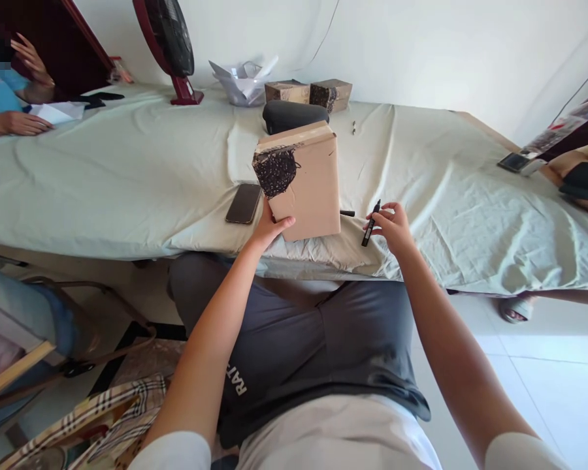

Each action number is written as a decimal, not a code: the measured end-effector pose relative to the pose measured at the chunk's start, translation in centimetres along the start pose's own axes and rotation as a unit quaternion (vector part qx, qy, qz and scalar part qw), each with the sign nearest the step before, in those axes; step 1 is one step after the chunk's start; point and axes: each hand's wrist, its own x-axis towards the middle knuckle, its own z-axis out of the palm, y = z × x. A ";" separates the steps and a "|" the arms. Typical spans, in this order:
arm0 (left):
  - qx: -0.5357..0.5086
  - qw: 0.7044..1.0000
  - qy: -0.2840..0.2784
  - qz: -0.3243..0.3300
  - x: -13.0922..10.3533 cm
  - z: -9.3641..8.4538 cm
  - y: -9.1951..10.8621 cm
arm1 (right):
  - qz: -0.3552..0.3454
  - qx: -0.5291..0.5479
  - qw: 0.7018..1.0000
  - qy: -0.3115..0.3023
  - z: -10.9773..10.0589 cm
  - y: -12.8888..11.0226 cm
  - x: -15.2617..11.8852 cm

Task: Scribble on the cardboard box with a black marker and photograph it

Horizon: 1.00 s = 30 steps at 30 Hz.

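My left hand (270,226) grips the lower left corner of a brown cardboard box (311,189), thumb on the face toward me and the other fingers hidden behind it. The box is tilted on the cloth-covered table. Dense black scribbling covers its upper left corner. My right hand (393,225) pinches a black marker (371,223) to the right of the box, apart from it, with the marker's tip pointing up. Between the box and that hand lies a small black piece, perhaps the marker's cap (347,213). A dark smartphone (244,203) rests left of the box.
Behind the box sit a black cylindrical case (295,117) and two smaller cardboard boxes (331,95). A plastic bag (245,85) and a fan (176,46) stand farther left. Another person's hand (24,123) rests by papers at the far left. Pale green cloth (142,176) covers the table.
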 end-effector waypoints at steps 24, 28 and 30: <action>0.011 1.000 -0.012 0.003 0.1 -0.3 -0.9 | -0.121 -0.530 0.839 -0.014 2.9 1.1 1.6; 0.018 1.000 -0.017 0.004 0.0 -0.4 -1.1 | -0.093 -0.501 0.860 -0.008 3.9 1.1 1.9; 0.019 1.000 -0.013 -0.001 0.0 -0.4 -1.1 | -0.089 -0.493 0.865 -0.007 4.4 1.2 2.0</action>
